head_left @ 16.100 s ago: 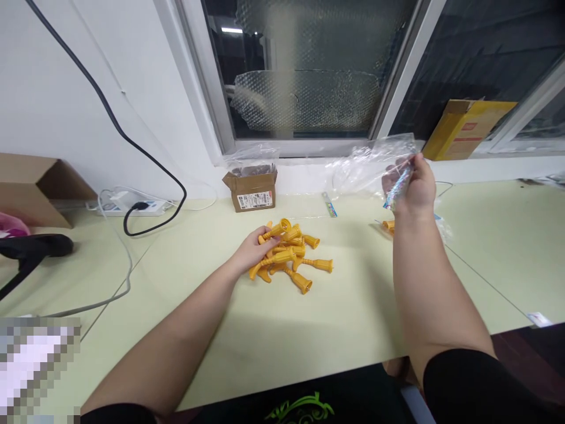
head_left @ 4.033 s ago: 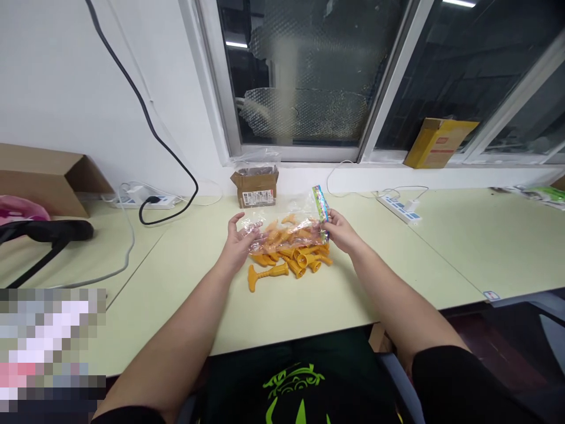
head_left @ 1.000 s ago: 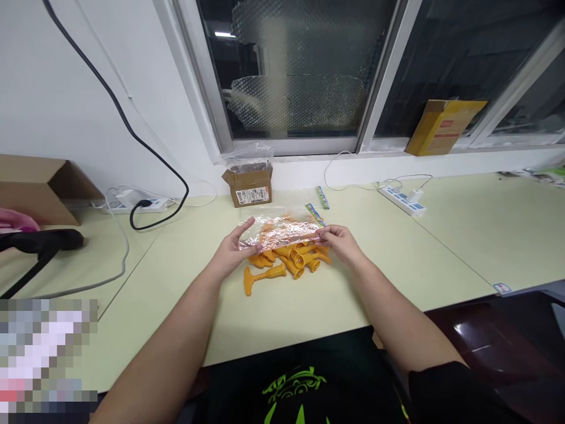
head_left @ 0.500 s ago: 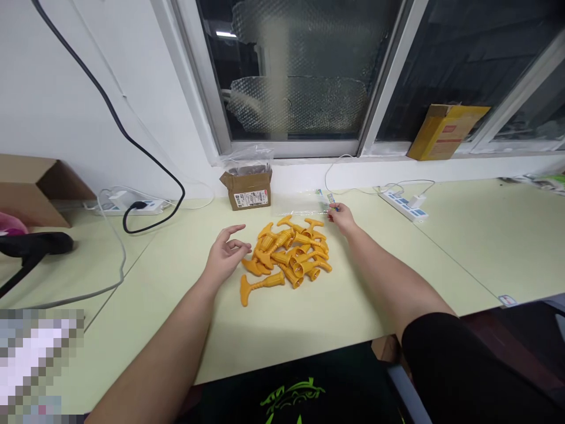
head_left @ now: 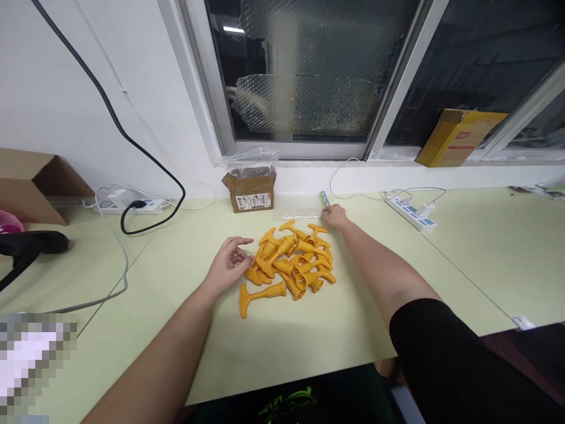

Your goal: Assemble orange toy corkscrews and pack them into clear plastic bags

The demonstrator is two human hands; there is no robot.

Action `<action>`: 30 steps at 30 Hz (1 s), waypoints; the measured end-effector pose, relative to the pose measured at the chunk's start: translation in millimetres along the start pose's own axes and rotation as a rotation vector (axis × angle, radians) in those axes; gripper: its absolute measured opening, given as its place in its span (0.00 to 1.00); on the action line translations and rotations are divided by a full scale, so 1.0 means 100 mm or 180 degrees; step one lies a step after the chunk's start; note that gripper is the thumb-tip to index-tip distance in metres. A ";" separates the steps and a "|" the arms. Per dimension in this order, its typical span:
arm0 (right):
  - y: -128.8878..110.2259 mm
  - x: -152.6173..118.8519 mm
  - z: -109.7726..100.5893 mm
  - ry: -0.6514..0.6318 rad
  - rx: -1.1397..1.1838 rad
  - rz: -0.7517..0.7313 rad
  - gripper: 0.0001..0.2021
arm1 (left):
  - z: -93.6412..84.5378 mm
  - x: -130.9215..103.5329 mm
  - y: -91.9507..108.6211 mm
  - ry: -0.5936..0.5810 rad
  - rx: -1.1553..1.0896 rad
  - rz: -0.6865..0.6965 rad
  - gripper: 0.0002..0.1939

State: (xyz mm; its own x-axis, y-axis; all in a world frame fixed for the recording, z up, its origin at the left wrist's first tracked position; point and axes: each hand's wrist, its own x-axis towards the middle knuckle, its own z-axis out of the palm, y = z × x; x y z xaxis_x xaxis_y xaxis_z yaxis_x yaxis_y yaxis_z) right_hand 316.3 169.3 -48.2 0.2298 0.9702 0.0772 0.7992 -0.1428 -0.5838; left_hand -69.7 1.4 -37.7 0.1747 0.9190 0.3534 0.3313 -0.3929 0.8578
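A pile of orange-yellow plastic T-handled pieces [head_left: 304, 265] with ribbed stems and hollow flared ends lies in front of me. One such T-handled piece [head_left: 267, 291] lies apart, at the near left of the pile. My left hand [head_left: 232, 262] hovers at the pile's left edge, its fingers loosely bent and apart, holding nothing. Beyond the pile, a clear flat plastic bag [head_left: 298, 207] lies on the table. My right hand [head_left: 335, 217] has its fingers closed at the bag's right edge, just below a small coloured label [head_left: 325, 199]. Its fingertips are partly hidden.
Behind the pile stands an open cardboard box [head_left: 251, 194] with plastic film inside. Power strips lie at the right [head_left: 410, 213] and left [head_left: 150, 206], with cables. A yellow carton [head_left: 459, 138] leans on the window. A larger cardboard box [head_left: 26, 182] sits far left.
My right hand has moved slightly left and down along the bag's edge, and its fingers now point down. My left hand stays by the pile. The view has shifted slightly.
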 end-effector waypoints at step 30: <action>0.17 -1.17 -0.19 -0.0194 0.0504 -0.1468 0.16 | 0.45 0.09 -0.06 -0.0810 0.0803 0.0607 0.28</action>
State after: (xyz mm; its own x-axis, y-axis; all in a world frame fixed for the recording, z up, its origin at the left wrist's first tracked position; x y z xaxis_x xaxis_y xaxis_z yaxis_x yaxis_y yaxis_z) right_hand 313.8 49.4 -51.5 -0.1649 0.9357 0.3120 0.7147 0.3314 -0.6160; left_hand -28.4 9.9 -56.3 0.4685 0.8038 0.3665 0.4823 -0.5803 0.6562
